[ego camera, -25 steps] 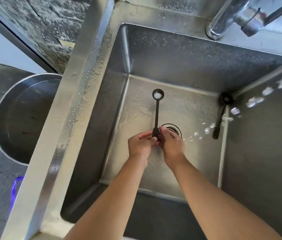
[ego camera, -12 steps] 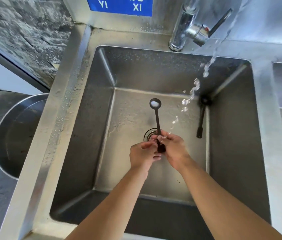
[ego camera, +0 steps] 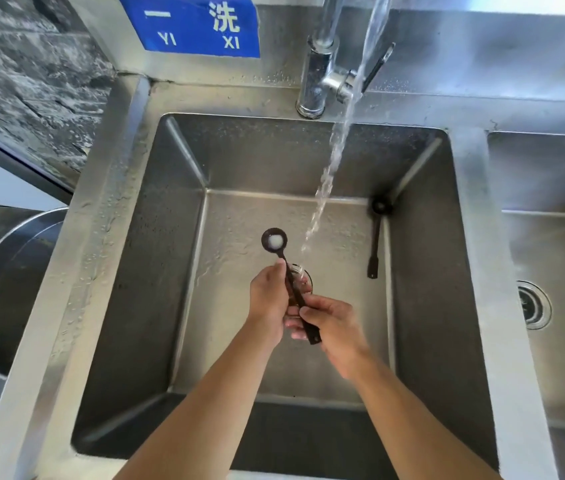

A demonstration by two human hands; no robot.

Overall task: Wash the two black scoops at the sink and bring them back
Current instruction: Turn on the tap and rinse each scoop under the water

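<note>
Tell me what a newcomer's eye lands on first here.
The water stream falling from the faucet into the sink, then the left hand and right hand holding a black scoop mid-basin. A second scoop lies by the right wall.

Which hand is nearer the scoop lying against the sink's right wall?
Right. The right hand sits below-left of the loose scoop, apart from it; the left hand is farther left, beyond the held scoop.

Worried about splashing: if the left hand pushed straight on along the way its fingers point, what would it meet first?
Probably the water stream, just beyond the left hand; depth is unclear.
</note>
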